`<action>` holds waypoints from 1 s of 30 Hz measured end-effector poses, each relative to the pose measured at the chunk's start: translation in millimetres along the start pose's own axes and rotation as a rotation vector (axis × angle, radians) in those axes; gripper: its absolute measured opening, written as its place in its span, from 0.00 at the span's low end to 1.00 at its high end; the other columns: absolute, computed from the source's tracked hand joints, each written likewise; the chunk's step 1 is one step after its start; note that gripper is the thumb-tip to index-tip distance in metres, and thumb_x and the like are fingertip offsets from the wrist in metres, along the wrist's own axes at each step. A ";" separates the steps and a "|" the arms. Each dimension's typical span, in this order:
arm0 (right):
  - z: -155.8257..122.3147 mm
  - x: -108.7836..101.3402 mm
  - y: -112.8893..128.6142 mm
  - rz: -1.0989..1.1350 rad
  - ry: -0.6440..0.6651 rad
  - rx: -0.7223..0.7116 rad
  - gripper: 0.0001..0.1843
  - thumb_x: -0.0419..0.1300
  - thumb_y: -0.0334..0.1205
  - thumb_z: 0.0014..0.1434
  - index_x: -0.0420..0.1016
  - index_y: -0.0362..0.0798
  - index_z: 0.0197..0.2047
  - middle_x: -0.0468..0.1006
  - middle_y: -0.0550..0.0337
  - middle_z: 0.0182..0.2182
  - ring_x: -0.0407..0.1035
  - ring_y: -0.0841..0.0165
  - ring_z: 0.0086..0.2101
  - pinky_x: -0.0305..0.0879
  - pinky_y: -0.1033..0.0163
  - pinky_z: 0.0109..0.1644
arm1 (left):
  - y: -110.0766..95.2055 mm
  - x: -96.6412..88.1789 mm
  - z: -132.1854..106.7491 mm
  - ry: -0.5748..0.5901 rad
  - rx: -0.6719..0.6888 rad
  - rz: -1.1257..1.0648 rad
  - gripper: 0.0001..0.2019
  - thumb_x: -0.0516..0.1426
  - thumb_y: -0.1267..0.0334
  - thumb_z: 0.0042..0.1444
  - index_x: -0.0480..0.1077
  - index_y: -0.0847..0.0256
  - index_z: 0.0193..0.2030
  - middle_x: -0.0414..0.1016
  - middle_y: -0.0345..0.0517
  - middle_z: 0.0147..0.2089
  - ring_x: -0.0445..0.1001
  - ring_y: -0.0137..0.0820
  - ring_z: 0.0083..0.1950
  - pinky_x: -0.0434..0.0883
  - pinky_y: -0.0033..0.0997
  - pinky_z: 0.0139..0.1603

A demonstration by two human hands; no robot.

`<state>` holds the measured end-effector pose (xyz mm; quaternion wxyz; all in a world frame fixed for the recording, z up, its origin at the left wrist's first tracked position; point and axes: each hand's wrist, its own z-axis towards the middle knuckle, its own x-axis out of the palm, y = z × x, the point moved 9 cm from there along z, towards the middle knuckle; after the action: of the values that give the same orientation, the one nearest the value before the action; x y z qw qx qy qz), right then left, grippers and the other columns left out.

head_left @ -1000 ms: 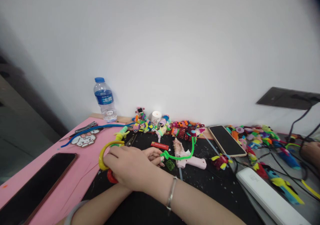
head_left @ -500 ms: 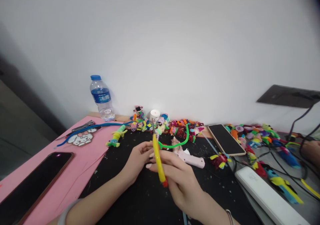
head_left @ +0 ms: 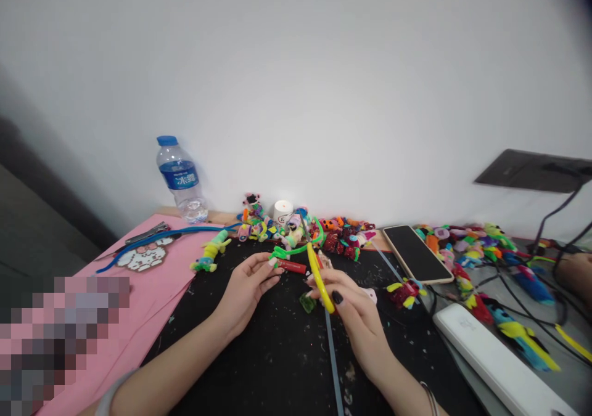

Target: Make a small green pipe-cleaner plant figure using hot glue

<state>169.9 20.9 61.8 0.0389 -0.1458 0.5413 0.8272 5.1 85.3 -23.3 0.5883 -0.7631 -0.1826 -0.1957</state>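
My left hand (head_left: 245, 286) pinches one end of a bent green pipe cleaner (head_left: 296, 249) just above the black mat (head_left: 259, 354). My right hand (head_left: 351, 308) grips yellow-handled scissors (head_left: 320, 278), blades pointing up towards the pipe cleaner's curve. A red tube (head_left: 291, 266) lies under the pipe cleaner. A small green piece (head_left: 308, 303) rests on the mat between my hands. A pink glue gun (head_left: 370, 294) is mostly hidden behind my right hand.
Along the wall are a water bottle (head_left: 178, 179), a white roll (head_left: 283, 209) and piles of pipe-cleaner figures (head_left: 342, 234). A phone (head_left: 416, 252) and white power strip (head_left: 499, 357) lie right, cables beyond. Another person's hand (head_left: 573, 274) shows at the right edge. Pink sheet (head_left: 152, 274) at left.
My right hand had reached across to the left for the yellow scissors; it now holds them at the centre. My left hand has lifted the green pipe cleaner off the glue gun.
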 end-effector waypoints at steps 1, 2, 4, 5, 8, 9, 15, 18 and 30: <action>0.4 -1.0 -3.0 0.022 -0.013 0.013 0.18 0.48 0.47 0.62 0.78 0.50 0.36 0.72 0.53 0.44 0.65 0.59 0.46 0.58 0.53 0.54 | 0.1 -1.3 1.2 -0.005 -0.004 -0.032 0.09 0.63 0.69 0.46 0.70 0.62 0.36 0.75 0.40 0.30 0.76 0.25 0.33 0.73 0.21 0.35; 0.7 -2.1 -6.4 0.056 -0.029 0.028 0.17 0.50 0.46 0.61 0.78 0.50 0.34 0.72 0.53 0.43 0.66 0.60 0.45 0.59 0.54 0.52 | 0.7 -2.5 2.4 -0.009 -0.013 -0.061 0.09 0.62 0.71 0.46 0.70 0.62 0.36 0.75 0.40 0.30 0.76 0.24 0.33 0.73 0.21 0.35; 1.3 -4.3 -14.8 0.158 -0.074 0.067 0.18 0.51 0.46 0.60 0.78 0.48 0.28 0.73 0.54 0.39 0.67 0.61 0.41 0.61 0.54 0.49 | 3.3 -4.4 4.7 -0.015 -0.043 -0.113 0.08 0.61 0.72 0.48 0.70 0.62 0.36 0.75 0.40 0.32 0.76 0.24 0.33 0.73 0.21 0.36; 1.5 -5.1 -19.8 0.217 -0.099 0.094 0.20 0.51 0.45 0.61 0.77 0.47 0.25 0.73 0.54 0.37 0.68 0.62 0.39 0.62 0.55 0.47 | 4.6 -4.8 5.5 -0.015 -0.058 -0.138 0.07 0.60 0.73 0.49 0.70 0.62 0.36 0.76 0.41 0.32 0.76 0.24 0.34 0.73 0.21 0.37; 1.1 -4.2 -34.5 0.368 -0.159 0.191 0.21 0.53 0.42 0.59 0.71 0.46 0.17 0.72 0.55 0.31 0.67 0.65 0.34 0.64 0.59 0.39 | 7.1 -4.7 7.0 -0.014 -0.092 -0.216 0.06 0.58 0.75 0.51 0.69 0.63 0.35 0.76 0.42 0.34 0.77 0.26 0.38 0.74 0.23 0.40; 0.8 -3.3 -38.1 0.398 -0.174 0.219 0.20 0.55 0.40 0.57 0.69 0.45 0.16 0.71 0.56 0.30 0.67 0.66 0.32 0.63 0.61 0.37 | 7.6 -4.9 7.2 -0.018 -0.101 -0.238 0.06 0.58 0.75 0.51 0.69 0.63 0.35 0.76 0.42 0.34 0.77 0.27 0.39 0.74 0.24 0.41; 1.3 3.5 -42.8 0.445 -0.197 0.265 0.10 0.63 0.31 0.44 0.64 0.47 0.22 0.65 0.63 0.27 0.61 0.72 0.29 0.59 0.69 0.29 | 7.5 -4.4 7.3 -0.015 -0.114 -0.276 0.06 0.58 0.75 0.51 0.69 0.62 0.35 0.76 0.42 0.34 0.77 0.27 0.39 0.73 0.24 0.42; 2.0 5.5 -44.4 0.503 -0.212 0.289 0.15 0.64 0.30 0.41 0.59 0.49 0.26 0.60 0.68 0.25 0.57 0.75 0.25 0.56 0.71 0.26 | 7.5 -3.6 6.7 -0.006 -0.112 -0.259 0.07 0.59 0.75 0.50 0.68 0.62 0.35 0.76 0.42 0.34 0.76 0.27 0.38 0.73 0.25 0.42; -1.9 -3.5 -44.6 0.591 -0.297 0.383 0.20 0.65 0.31 0.42 0.53 0.51 0.28 0.63 0.71 0.23 0.61 0.77 0.21 0.57 0.72 0.23 | 2.3 -1.8 7.2 0.031 -0.037 -0.187 0.08 0.57 0.77 0.51 0.70 0.63 0.37 0.75 0.41 0.33 0.75 0.22 0.33 0.74 0.17 0.36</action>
<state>183.5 37.8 22.6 -0.0968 0.1479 0.6932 0.6988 5.3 91.6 -27.8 0.5561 -0.7502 -0.2404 -0.2647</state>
